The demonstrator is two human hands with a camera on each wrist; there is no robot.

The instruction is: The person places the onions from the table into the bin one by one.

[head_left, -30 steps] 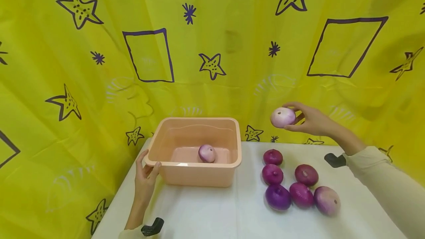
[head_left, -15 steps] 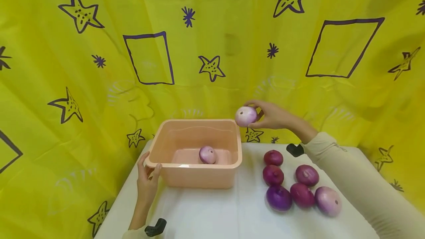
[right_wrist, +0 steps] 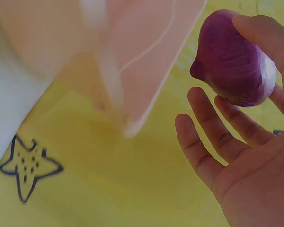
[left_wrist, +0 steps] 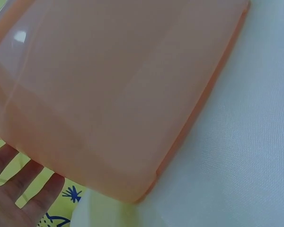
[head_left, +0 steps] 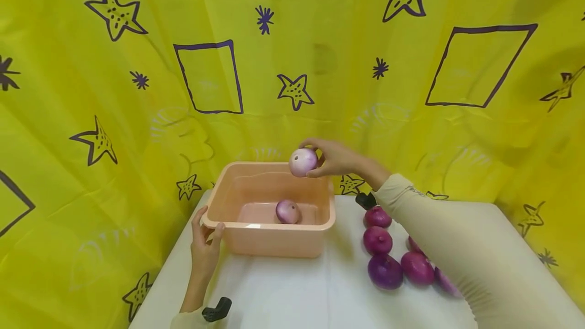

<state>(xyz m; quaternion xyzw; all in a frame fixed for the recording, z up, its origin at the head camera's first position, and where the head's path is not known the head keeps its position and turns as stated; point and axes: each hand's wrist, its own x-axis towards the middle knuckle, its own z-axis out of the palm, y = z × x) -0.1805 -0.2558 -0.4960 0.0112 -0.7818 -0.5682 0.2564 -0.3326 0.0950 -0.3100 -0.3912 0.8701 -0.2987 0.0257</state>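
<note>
My right hand (head_left: 335, 159) pinches a pale purple onion (head_left: 303, 162) between thumb and fingers, above the right back part of a peach plastic basin (head_left: 274, 240). In the right wrist view the same onion (right_wrist: 232, 61) shows its purple side with a pointed end, and the lower fingers of the hand stay spread away from it. Inside the basin lies another onion (head_left: 288, 211), towards the right. My left hand (head_left: 205, 253) grips the basin's front left corner, thumb at the rim. In the left wrist view, fingers (left_wrist: 26, 182) show by the basin wall (left_wrist: 123, 94).
Several red-purple onions (head_left: 378, 240) sit on the white table (head_left: 283, 293) to the right of the basin, some partly hidden by my right sleeve (head_left: 439, 237). A yellow patterned curtain (head_left: 329, 90) hangs behind the table and along its left side.
My right hand has carried the pale onion leftward, from above the loose onions to over the basin. The left hand keeps its grip on the basin, which has stayed in place.
</note>
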